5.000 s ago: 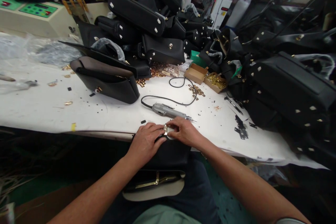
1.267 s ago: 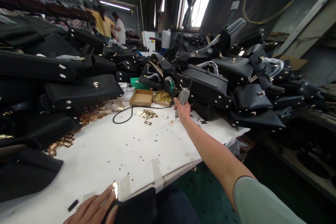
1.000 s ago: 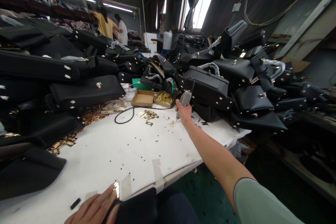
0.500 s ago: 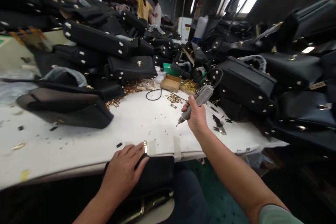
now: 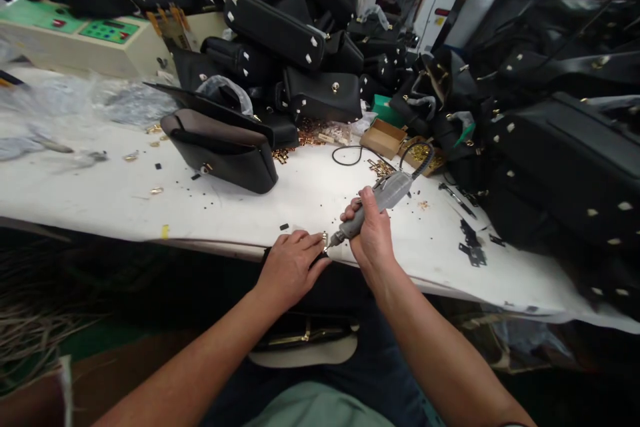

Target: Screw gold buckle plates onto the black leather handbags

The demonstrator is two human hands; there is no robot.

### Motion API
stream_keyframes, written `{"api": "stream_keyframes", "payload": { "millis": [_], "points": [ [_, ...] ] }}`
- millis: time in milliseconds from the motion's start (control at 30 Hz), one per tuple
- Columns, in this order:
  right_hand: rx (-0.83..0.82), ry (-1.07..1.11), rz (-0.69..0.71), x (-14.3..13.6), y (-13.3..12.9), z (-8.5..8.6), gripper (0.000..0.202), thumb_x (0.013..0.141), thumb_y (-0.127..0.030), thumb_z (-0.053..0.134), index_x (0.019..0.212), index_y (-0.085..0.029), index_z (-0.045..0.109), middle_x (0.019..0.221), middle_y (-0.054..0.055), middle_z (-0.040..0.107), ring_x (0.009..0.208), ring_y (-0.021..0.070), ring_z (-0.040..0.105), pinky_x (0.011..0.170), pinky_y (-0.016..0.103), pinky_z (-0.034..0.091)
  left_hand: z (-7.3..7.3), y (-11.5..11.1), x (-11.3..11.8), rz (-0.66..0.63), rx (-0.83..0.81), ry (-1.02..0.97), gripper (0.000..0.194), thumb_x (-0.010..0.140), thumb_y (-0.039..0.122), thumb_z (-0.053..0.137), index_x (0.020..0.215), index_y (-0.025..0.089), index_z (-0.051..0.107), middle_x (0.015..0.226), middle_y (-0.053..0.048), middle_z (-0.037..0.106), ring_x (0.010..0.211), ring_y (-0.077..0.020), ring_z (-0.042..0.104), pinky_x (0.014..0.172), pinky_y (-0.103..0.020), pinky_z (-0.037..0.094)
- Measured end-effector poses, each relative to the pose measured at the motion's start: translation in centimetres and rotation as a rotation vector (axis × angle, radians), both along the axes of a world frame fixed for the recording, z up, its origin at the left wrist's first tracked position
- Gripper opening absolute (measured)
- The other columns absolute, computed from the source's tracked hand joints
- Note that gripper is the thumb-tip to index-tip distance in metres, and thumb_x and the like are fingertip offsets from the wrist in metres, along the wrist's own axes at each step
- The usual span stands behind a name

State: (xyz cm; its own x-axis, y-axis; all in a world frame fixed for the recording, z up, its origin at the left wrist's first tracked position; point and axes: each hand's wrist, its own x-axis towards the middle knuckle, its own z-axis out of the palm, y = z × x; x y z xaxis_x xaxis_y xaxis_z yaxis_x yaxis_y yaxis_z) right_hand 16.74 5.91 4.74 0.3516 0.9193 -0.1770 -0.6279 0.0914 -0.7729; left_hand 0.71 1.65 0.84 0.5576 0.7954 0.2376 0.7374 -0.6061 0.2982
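A black handbag (image 5: 327,335) with a gold zip and a pale edge rests on my lap against the table's front edge. My left hand (image 5: 286,270) presses its dark flap between thumb and fingers, beside a small gold clasp (image 5: 325,238). In my right hand (image 5: 373,237) is a grey electric screwdriver (image 5: 395,190), gripped round its body and tilted down to the left. Its bit meets the lower end of the clasp, close to my left fingertips. The flap is mostly hidden under my left hand.
A black bag (image 5: 225,157) stands on the white table. Behind it are a cardboard box (image 5: 383,140), a box of gold fittings (image 5: 425,159) and heaps of black bags (image 5: 275,30). Black metal plates (image 5: 471,245) lie right. A beige machine (image 5: 143,47) sits back left; two people are beyond.
My right hand has brought the screwdriver down and left, from above the table to the clasp. My left hand stays on the flap. The view has turned left and downward.
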Motion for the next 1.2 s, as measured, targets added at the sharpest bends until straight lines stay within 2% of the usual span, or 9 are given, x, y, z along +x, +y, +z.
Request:
{"api": "stream_keyframes", "payload": {
  "millis": [267, 633, 900, 1200],
  "points": [
    [-0.031, 0.001, -0.011, -0.55, 0.03, -0.78, 0.044, 0.073, -0.051, 0.082, 0.082, -0.020, 0.053, 0.068, -0.007, 0.051, 0.052, 0.0071, 0.050, 0.049, 0.020, 0.046, 0.00, 0.02, 0.06, 0.003, -0.009, 0.014, 0.025, 0.100, 0.033, 0.055, 0.120, 0.025, 0.067, 0.127, -0.002, 0.068, 0.112, -0.0249, 0.057, 0.087, -0.044, 0.046],
    [-0.015, 0.016, -0.009, -0.45, 0.06, -0.35, 0.042, 0.075, -0.051, 0.081, 0.082, -0.020, 0.053, 0.068, -0.007, 0.050, 0.052, 0.0070, 0.049, 0.049, 0.020, 0.046, -0.27, 0.22, 0.07, -0.001, 0.021, 0.015, 0.022, 0.099, 0.032, 0.056, 0.115, 0.024, 0.070, 0.125, -0.003, 0.069, 0.111, -0.0245, 0.058, 0.086, -0.044, 0.046],
    [-0.031, -0.021, -0.011, -0.77, -0.17, -0.60, 0.043, 0.072, -0.051, 0.082, 0.078, -0.020, 0.053, 0.067, -0.007, 0.051, 0.052, 0.0071, 0.050, 0.047, 0.019, 0.044, -0.34, 0.24, 0.03, -0.008, 0.030, 0.014, 0.022, 0.099, 0.032, 0.057, 0.115, 0.025, 0.069, 0.124, -0.003, 0.070, 0.109, -0.0240, 0.058, 0.085, -0.043, 0.046],
    [-0.018, -0.045, -0.014, -0.86, -0.43, -0.88, 0.042, 0.076, -0.053, 0.079, 0.079, -0.019, 0.054, 0.066, -0.007, 0.052, 0.053, 0.0078, 0.052, 0.050, 0.021, 0.046, -0.30, 0.29, -0.03, -0.009, 0.019, 0.004, 0.027, 0.097, 0.036, 0.061, 0.120, 0.027, 0.068, 0.126, -0.003, 0.069, 0.111, -0.0248, 0.057, 0.087, -0.043, 0.046]
  ]
}}
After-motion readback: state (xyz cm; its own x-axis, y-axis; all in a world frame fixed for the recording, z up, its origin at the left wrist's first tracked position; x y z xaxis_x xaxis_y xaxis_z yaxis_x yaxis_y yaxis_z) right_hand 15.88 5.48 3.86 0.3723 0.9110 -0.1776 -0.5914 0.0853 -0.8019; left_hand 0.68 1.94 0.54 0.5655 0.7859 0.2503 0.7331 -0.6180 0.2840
